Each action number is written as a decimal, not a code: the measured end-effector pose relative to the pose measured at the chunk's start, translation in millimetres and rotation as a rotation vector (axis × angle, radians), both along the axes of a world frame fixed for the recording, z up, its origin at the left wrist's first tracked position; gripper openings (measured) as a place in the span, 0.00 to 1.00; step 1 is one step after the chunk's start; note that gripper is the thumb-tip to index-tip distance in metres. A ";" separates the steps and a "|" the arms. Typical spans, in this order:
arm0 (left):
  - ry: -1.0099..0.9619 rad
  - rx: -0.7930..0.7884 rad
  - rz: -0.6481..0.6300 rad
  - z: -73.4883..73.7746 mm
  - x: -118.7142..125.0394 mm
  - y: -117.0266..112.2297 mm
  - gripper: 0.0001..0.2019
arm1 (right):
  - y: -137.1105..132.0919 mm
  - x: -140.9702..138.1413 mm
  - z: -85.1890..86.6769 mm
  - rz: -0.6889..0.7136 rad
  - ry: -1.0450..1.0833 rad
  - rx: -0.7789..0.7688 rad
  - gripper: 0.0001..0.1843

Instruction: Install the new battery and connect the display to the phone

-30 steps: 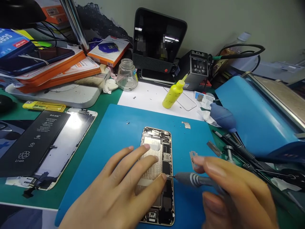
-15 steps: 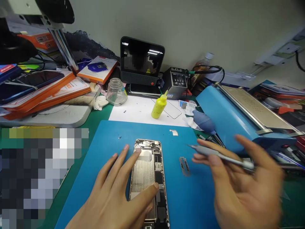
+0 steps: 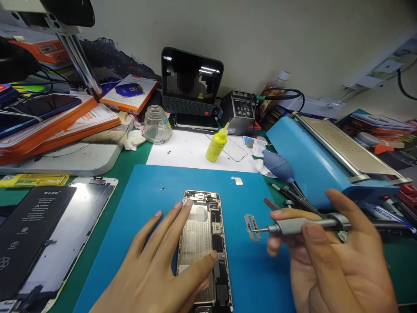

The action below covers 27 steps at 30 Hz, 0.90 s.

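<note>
Where the lower left of the frame begins, a black battery (image 3: 29, 230) lies on a detached screen panel (image 3: 74, 226), both well apart from the hands and off the blue mat (image 3: 143, 195) that fills the lower centre. Next comes the left hand (image 3: 156, 274), flat and unclenched, grasping nothing. Its fingers spread over the left half of the opened phone (image 3: 208, 243) and its thumb presses on the phone's middle, pinning it to the mat. The phone lies with its insides up, its long axis running from mid-frame down to the bottom edge, which cuts off its lower end. Just right of it, apart from its rim, a razor blade (image 3: 252, 226) rests on the mat. Over that blade hangs the tip of a grey screwdriver (image 3: 293, 226), whose long axis runs almost level across the frame, roughly square to the phone, with the tip pointing left toward it. The right hand (image 3: 339, 265), in the lower right, is closed around the screwdriver's shaft, thumb on top and fingers beneath. So the phone lies to the left of the tool tip, with a strip of bare mat between, and the left hand is the nearer one, touching it. Behind the right hand, a blue machine (image 3: 312, 161) sits toward the right of the frame.
</note>
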State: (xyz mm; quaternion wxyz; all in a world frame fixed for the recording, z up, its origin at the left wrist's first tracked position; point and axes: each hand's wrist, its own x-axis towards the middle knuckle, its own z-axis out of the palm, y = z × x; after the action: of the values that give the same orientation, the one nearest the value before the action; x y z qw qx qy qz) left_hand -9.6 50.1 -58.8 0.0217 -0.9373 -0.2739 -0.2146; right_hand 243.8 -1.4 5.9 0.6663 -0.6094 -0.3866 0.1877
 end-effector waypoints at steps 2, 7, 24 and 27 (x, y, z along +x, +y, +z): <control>-0.002 -0.030 0.009 5.8 0.8 -1.8 0.28 | -5.9 -8.5 0.8 0.210 0.237 -0.085 0.29; 0.020 -0.115 0.047 22.8 0.0 -5.4 0.28 | -15.4 -22.9 -7.6 0.496 0.567 -0.282 0.31; -0.003 -0.236 0.104 31.3 4.3 -13.1 0.26 | -15.1 -24.9 -12.2 0.524 0.526 -0.253 0.25; -0.058 -0.267 0.174 31.4 9.5 -17.7 0.24 | -14.3 -25.3 -12.5 0.525 0.519 -0.270 0.26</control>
State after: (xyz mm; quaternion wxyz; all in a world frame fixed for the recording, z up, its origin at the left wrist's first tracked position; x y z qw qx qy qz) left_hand -0.1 32.5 -27.4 -0.0925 -0.8980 -0.3805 -0.2008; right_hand 218.5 -15.6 -6.6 0.5850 -0.5043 -0.3198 0.5488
